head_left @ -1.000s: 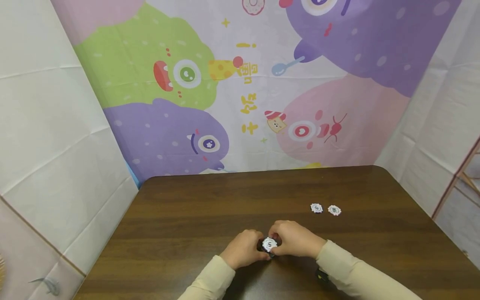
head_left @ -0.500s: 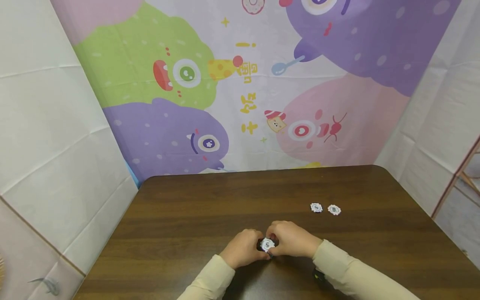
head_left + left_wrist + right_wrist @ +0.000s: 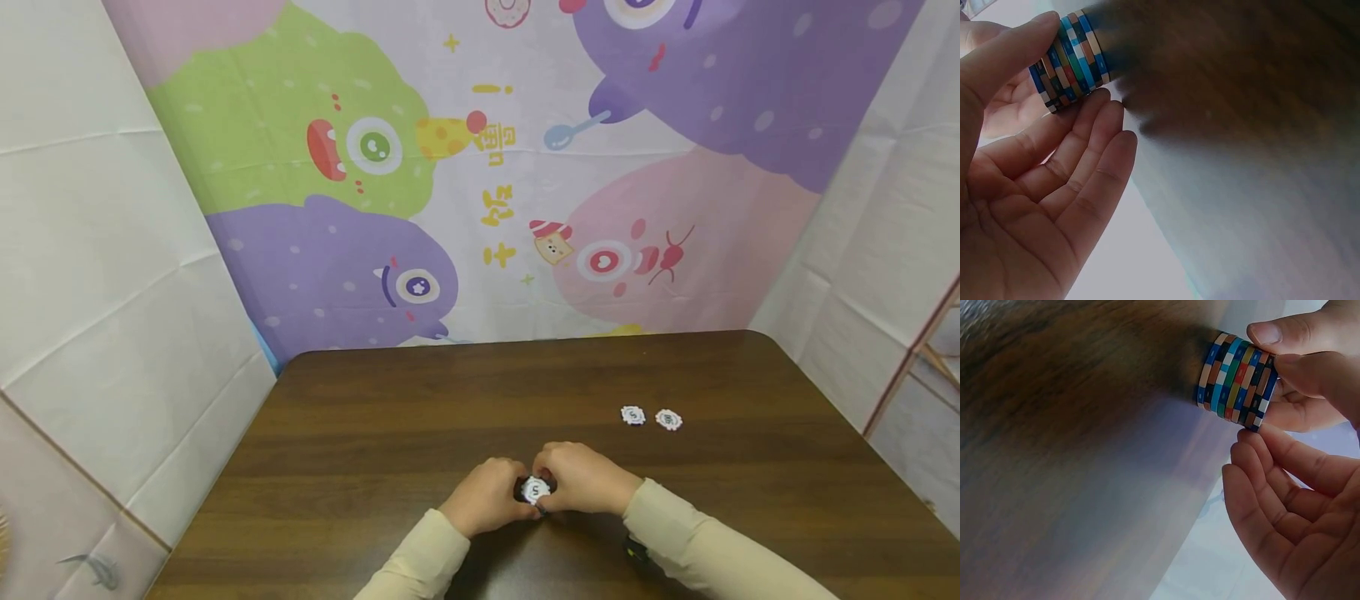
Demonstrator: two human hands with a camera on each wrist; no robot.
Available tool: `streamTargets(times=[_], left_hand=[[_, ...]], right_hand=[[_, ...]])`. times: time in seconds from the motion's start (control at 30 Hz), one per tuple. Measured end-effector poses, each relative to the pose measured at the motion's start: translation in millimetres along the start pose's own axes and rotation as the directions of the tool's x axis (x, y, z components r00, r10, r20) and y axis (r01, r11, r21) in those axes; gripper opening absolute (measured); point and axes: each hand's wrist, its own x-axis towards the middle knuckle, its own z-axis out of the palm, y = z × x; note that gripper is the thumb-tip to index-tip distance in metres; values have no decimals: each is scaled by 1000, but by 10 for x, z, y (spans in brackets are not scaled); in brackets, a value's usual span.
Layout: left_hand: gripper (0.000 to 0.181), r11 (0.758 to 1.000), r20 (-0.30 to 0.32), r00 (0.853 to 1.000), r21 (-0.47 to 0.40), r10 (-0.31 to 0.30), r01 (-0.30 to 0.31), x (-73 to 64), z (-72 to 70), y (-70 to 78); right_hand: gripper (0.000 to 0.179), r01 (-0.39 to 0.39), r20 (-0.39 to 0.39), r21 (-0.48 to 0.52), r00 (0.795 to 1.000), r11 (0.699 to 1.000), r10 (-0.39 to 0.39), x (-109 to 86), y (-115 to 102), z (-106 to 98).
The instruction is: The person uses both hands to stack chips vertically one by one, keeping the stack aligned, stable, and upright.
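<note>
A stack of several poker chips (image 3: 536, 490) with multicoloured edges stands on the table, its white top chip marked 5. My left hand (image 3: 487, 497) grips it from the left, thumb at the near side and fingertips at the far side. From the right, my right hand (image 3: 588, 480) pinches around the upper end of the stack, at the top chip. Striped edges of the stack (image 3: 1074, 59) line up closely in the left wrist view. In the right wrist view, the right thumb and forefinger sit at the stack's (image 3: 1237, 381) top end, with the left thumb lower down.
Two loose chips lie flat further back on the right, a dark-edged chip (image 3: 633, 415) and a pink-edged chip (image 3: 669, 419). The brown wooden table (image 3: 360, 433) reaches back to a cartoon-printed cloth (image 3: 495, 308). White panels (image 3: 97, 250) flank the sides.
The right hand has shifted slightly left, bringing the top chip over the stack. The left hand has stayed in place, and the two loose chips have not moved.
</note>
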Motion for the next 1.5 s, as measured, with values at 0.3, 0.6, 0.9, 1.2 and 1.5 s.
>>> streamTargets(times=[0.3,0.6,0.9,1.2,1.5], left_hand=[[28,1000,-1,1000,10,13,-13,-2,-3,3],[29,999,-16,1000,19,26,-26,-2,-5,3],[31,1000,-8,1000,26,6,-6,1,12,-5],[41,998,-21,1000,61,-2,3,4,16,0],[38,999,-19,1000,49,2,-1,-1,18,9]], right_hand=[[20,10,-3,-6,1000,1000,-10,0,11,6],[21,0,-5,-3,1000,1000,0,-1,11,8],[35,-90,-25,45,995,995,92,-47,101,-52],[44,-193,-172,17,966,981,193,-170,380,-161],[47,-295,-236,14,928,955,290,-335,697,-351]])
